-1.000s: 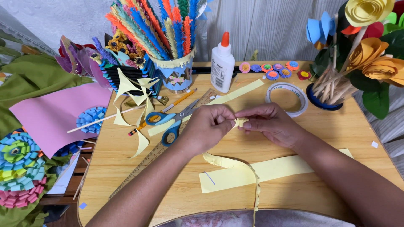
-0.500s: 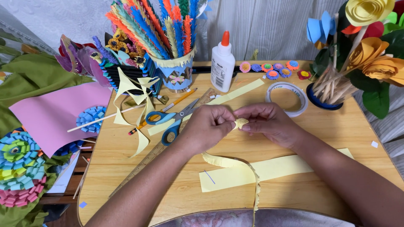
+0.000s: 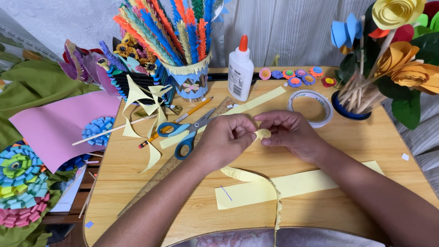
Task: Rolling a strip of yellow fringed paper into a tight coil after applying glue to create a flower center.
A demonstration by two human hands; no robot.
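1. Head view, bottom of the frame: a fringed yellow paper strip [image 3: 256,176] trails from the table edge [image 3: 137,219] up toward the hands, crossing a flat yellow paper sheet [image 3: 292,185] that lies in the lower middle.

2. Centre of the frame: the left hand [image 3: 224,142] and right hand [image 3: 292,135] meet, fingertips of both pinched on a small tight yellow paper coil [image 3: 263,134] held just above the table. Fingers are closed on the coil, not spread.

3. Compared with a second ago, the pinched piece looks rounder and more wound, and the hands have barely moved; judging by this, the fringe is being rolled up bit by bit, with much of the strip still loose.

4. Just left of the hands: blue-handled scissors [image 3: 183,132], a pencil [image 3: 178,121] and a wooden ruler [image 3: 169,169] lie untouched.

5. Upper middle: a white glue bottle [image 3: 241,71] with an orange cap stands beside a cup of coloured paper stems [image 3: 183,45]; a tape roll [image 3: 311,107] lies to the right.

6. Far edges: a pink paper sheet [image 3: 55,126] at left, paper flowers [image 3: 402,45] in a holder at upper right.
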